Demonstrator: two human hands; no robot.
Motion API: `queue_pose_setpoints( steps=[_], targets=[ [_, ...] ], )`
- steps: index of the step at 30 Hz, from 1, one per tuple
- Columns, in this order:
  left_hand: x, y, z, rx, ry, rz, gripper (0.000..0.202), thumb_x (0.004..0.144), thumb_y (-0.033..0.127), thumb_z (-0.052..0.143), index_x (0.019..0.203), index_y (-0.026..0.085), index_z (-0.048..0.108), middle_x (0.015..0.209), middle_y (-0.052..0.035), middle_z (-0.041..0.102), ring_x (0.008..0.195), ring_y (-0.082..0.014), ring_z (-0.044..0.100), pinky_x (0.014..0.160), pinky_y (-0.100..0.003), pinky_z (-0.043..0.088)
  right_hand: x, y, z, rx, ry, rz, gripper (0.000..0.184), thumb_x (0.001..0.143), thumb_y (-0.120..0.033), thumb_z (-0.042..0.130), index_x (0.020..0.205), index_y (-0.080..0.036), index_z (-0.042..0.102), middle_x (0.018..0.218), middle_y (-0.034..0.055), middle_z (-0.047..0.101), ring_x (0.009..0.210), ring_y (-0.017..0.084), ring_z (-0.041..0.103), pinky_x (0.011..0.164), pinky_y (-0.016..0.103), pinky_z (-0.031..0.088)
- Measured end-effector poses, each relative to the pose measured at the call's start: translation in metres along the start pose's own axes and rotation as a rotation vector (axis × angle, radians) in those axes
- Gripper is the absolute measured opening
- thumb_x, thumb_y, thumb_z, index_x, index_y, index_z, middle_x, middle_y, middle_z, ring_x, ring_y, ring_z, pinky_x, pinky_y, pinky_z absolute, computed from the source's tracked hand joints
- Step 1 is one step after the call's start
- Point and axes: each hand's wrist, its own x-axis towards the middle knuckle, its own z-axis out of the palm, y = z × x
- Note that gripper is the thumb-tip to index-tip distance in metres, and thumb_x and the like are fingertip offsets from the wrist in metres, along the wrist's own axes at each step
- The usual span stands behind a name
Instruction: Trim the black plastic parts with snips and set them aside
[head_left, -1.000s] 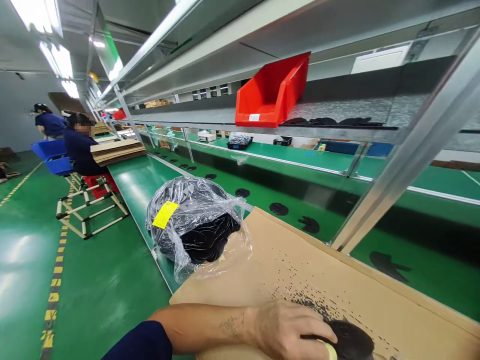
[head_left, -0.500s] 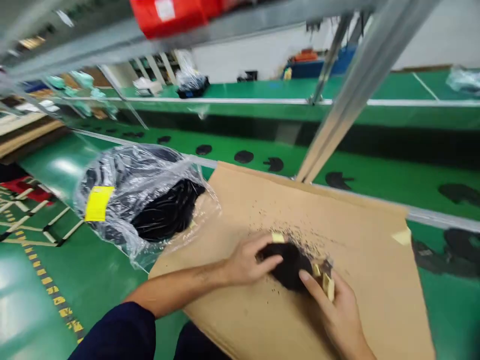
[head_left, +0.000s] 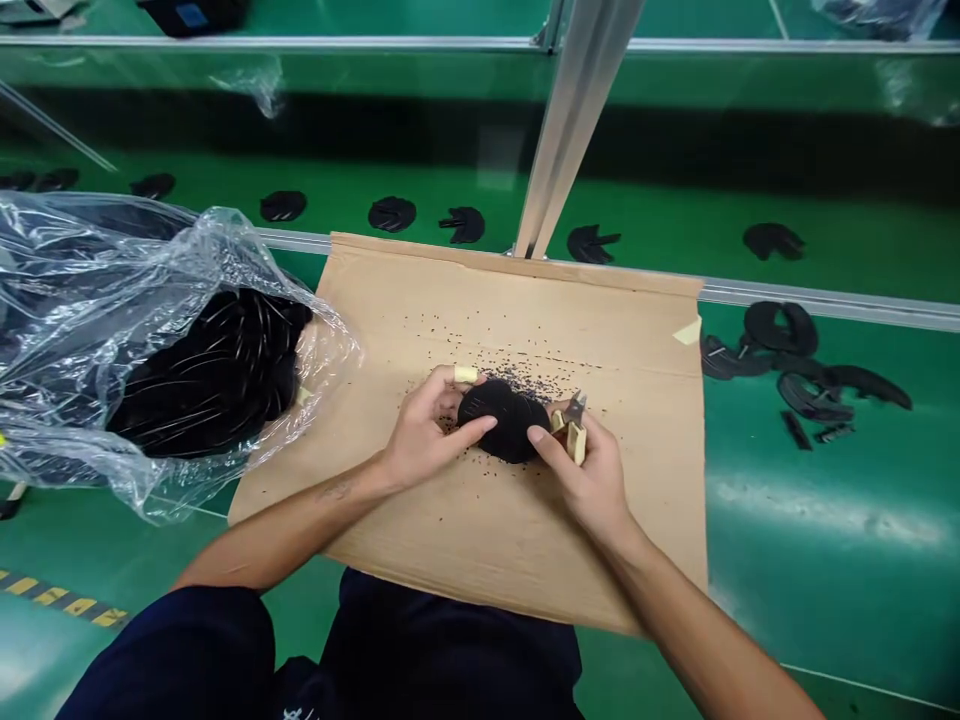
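Note:
Over a sheet of brown cardboard [head_left: 450, 520], both hands hold a flat black rounded part [head_left: 499, 420]; its exact kind is unclear. My left hand [head_left: 429, 425] grips its left side, thumb on top, with pale yellow tape [head_left: 465, 374] round a finger. Closed about its right edge, my right hand [head_left: 589, 470] also keeps small cutting pliers [head_left: 576, 410] in the palm, jaws pointing away from me. Tiny black scraps [head_left: 525, 375] are scattered on the cardboard just beyond the part.
To the left lies a clear plastic bag [head_left: 172, 270] with many black parts [head_left: 217, 375] showing at its mouth. A metal post [head_left: 574, 130] rises behind the cardboard. Loose black pieces [head_left: 814, 385] lie at the right, and several more are spaced along the green surface behind.
My view has swung down and to the right, so the overhead shelf is out of sight. Both hands still hold the black part, and the pliers remain in my right hand.

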Motion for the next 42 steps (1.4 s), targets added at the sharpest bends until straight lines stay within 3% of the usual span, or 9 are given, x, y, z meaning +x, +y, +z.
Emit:
queue_pose_setpoints(
  steps=[7, 13, 19, 24, 26, 30, 33, 37, 42],
  targets=[
    [-0.002, 0.003, 0.001, -0.009, -0.029, -0.022, 0.042, 0.086, 0.031, 0.076, 0.121, 0.020, 0.057, 0.087, 0.0005, 0.068, 0.079, -0.0106, 0.069, 0.069, -0.018, 0.058, 0.001, 0.000, 0.002, -0.018, 0.028, 0.011, 0.031, 0.083, -0.049, 0.070, 0.081, -0.024, 0.051, 0.065, -0.0058, 0.037, 0.058, 0.011, 0.031, 0.056, 0.026, 0.033],
    [0.001, 0.003, -0.004, 0.166, -0.067, 0.084, 0.035, 0.089, 0.026, 0.071, 0.123, 0.019, 0.062, 0.110, -0.0064, 0.072, 0.105, -0.0173, 0.070, 0.089, -0.027, 0.060, 0.002, 0.000, 0.002, 0.001, 0.022, 0.005, 0.034, 0.082, -0.049, 0.071, 0.079, -0.023, 0.050, 0.066, -0.0064, 0.036, 0.058, 0.011, 0.030, 0.056, 0.026, 0.032],
    [0.005, 0.006, -0.010, 0.202, -0.105, 0.151, 0.041, 0.093, 0.024, 0.065, 0.133, 0.018, 0.056, 0.120, -0.0082, 0.071, 0.109, -0.0168, 0.070, 0.097, -0.031, 0.059, 0.002, 0.000, 0.002, -0.004, 0.039, 0.011, 0.034, 0.082, -0.049, 0.072, 0.078, -0.023, 0.050, 0.066, -0.0058, 0.036, 0.059, 0.011, 0.030, 0.057, 0.026, 0.033],
    [0.008, 0.002, -0.010, 0.016, 0.053, 0.035, 0.027, 0.087, 0.025, 0.071, 0.108, 0.019, 0.055, 0.098, -0.0016, 0.071, 0.088, -0.0107, 0.071, 0.078, -0.021, 0.061, 0.003, 0.002, 0.002, -0.005, 0.080, -0.002, 0.034, 0.082, -0.048, 0.072, 0.076, -0.023, 0.050, 0.067, -0.0050, 0.037, 0.061, 0.012, 0.032, 0.059, 0.027, 0.033],
    [0.008, 0.002, -0.009, -0.047, 0.088, 0.003, 0.030, 0.086, 0.027, 0.072, 0.109, 0.020, 0.054, 0.093, 0.0000, 0.070, 0.084, -0.0099, 0.070, 0.076, -0.021, 0.060, 0.003, 0.003, 0.002, 0.001, 0.076, 0.007, 0.034, 0.082, -0.048, 0.072, 0.075, -0.023, 0.049, 0.067, -0.0052, 0.036, 0.061, 0.012, 0.031, 0.059, 0.027, 0.033],
    [0.010, 0.006, -0.009, 0.005, 0.036, 0.034, 0.021, 0.090, 0.028, 0.070, 0.107, 0.018, 0.062, 0.097, -0.0028, 0.071, 0.087, -0.0112, 0.070, 0.076, -0.022, 0.059, 0.002, 0.003, 0.003, 0.052, 0.054, 0.032, 0.036, 0.080, -0.047, 0.073, 0.073, -0.023, 0.047, 0.068, -0.0050, 0.036, 0.062, 0.012, 0.032, 0.058, 0.027, 0.032],
    [0.012, 0.009, -0.014, 0.208, 0.013, 0.151, 0.015, 0.087, 0.027, 0.075, 0.093, 0.015, 0.068, 0.086, -0.0014, 0.070, 0.080, -0.0106, 0.066, 0.073, -0.022, 0.056, 0.001, 0.003, 0.003, 0.089, 0.071, 0.042, 0.035, 0.079, -0.045, 0.074, 0.074, -0.023, 0.048, 0.070, -0.0046, 0.038, 0.063, 0.012, 0.033, 0.059, 0.027, 0.032],
    [0.015, 0.009, -0.020, 0.305, -0.092, 0.233, 0.016, 0.087, 0.030, 0.076, 0.092, 0.016, 0.071, 0.078, 0.0000, 0.068, 0.070, -0.0092, 0.060, 0.064, -0.021, 0.051, 0.002, 0.004, 0.004, 0.107, 0.104, 0.035, 0.032, 0.079, -0.040, 0.074, 0.074, -0.023, 0.048, 0.068, -0.0057, 0.036, 0.061, 0.011, 0.031, 0.059, 0.027, 0.031],
    [0.012, 0.005, -0.012, -0.042, 0.067, 0.009, 0.024, 0.087, 0.035, 0.075, 0.089, 0.017, 0.061, 0.083, 0.0013, 0.067, 0.068, -0.0067, 0.062, 0.061, -0.017, 0.052, 0.004, 0.006, 0.004, 0.143, 0.098, 0.065, 0.038, 0.077, -0.041, 0.077, 0.070, -0.023, 0.044, 0.065, -0.0062, 0.036, 0.060, 0.011, 0.033, 0.059, 0.026, 0.032]
  ],
)
